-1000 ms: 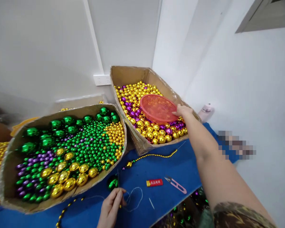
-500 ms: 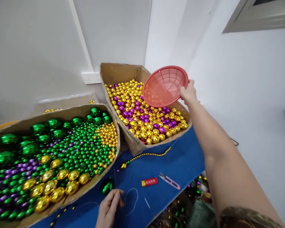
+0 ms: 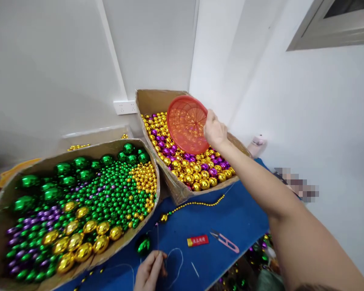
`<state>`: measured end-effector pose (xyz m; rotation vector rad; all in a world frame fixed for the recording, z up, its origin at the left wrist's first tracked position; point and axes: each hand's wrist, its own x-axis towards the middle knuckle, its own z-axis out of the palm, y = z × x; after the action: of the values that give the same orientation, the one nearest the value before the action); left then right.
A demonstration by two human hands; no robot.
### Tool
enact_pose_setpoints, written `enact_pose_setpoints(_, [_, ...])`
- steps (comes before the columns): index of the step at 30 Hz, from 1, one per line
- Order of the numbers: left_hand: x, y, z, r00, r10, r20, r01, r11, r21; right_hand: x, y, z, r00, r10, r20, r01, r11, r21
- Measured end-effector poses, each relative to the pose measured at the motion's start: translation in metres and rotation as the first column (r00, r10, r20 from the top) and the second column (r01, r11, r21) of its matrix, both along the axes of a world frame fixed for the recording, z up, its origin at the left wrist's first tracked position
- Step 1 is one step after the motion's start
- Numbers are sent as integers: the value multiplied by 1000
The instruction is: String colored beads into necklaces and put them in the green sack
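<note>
On blue tabletop [image 3: 230,218]: gripping empty red basket [image 3: 186,123] over bead box [image 3: 176,190] with right hand [image 3: 215,131], pinching thread [image 3: 180,258] near box with left hand [image 3: 150,273].

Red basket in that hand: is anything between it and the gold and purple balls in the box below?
Nothing visible. The right hand grips the red basket by its rim, tilted on edge over the gold and purple balls in the cardboard box. Whether its lower edge touches them, I cannot tell.
</note>
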<state>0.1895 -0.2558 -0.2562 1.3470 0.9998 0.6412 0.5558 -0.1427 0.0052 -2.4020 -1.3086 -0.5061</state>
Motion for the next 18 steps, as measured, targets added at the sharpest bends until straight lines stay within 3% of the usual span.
enact_pose_setpoints(6, [-2, -2, -4, 999, -34, 5, 34, 999, 5, -30, 1, -12, 998, -13, -65, 11, 1000, -26])
enact_pose_setpoints(14, [1, -5, -12, 998, -52, 33, 52, 999, 0, -61, 34, -28, 996, 26, -88, -32, 998, -60])
enact_pose_setpoints(18, [-2, -7, -17, 999, -40, 36, 41, 999, -9, -65, 36, -36, 990, 49, -130, -55, 998, -41])
